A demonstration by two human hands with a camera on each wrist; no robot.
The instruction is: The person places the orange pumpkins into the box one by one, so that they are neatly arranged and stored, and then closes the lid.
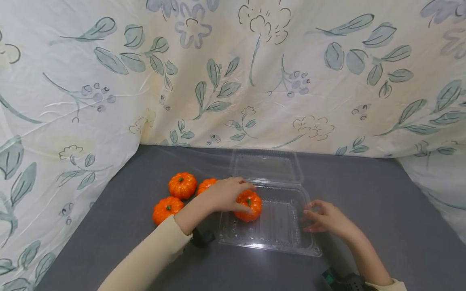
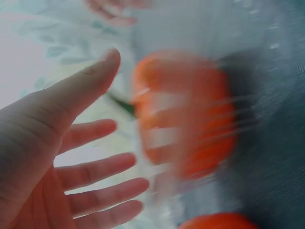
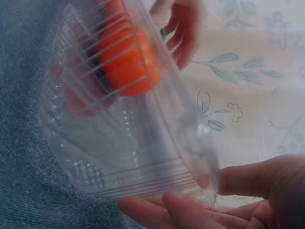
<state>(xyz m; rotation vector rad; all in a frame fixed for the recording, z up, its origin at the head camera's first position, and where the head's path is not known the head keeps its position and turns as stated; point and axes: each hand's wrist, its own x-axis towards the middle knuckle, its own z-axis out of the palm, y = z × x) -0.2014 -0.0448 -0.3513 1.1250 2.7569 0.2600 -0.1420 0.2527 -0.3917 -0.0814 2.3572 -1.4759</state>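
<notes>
A small orange pumpkin (image 1: 251,208) with a green stem sits in the left part of a clear plastic container (image 1: 269,244), whose lid (image 1: 267,165) lies open behind it. Over this pumpkin is my left hand (image 1: 227,195). In the left wrist view its thumb and fingers are spread, a gap away from the blurred pumpkin (image 2: 186,114). My right hand (image 1: 325,218) is at the container's right side, fingers loosely extended. The right wrist view shows its thumb and fingertips (image 3: 143,210) right at the container's rim (image 3: 209,167).
Three more orange pumpkins stand left of the container: one at the back (image 1: 182,186), one nearer (image 1: 167,210), and one (image 1: 206,185) partly hidden behind my left hand. A floral cloth (image 1: 225,81) hangs behind and beside the dark grey table (image 1: 120,242).
</notes>
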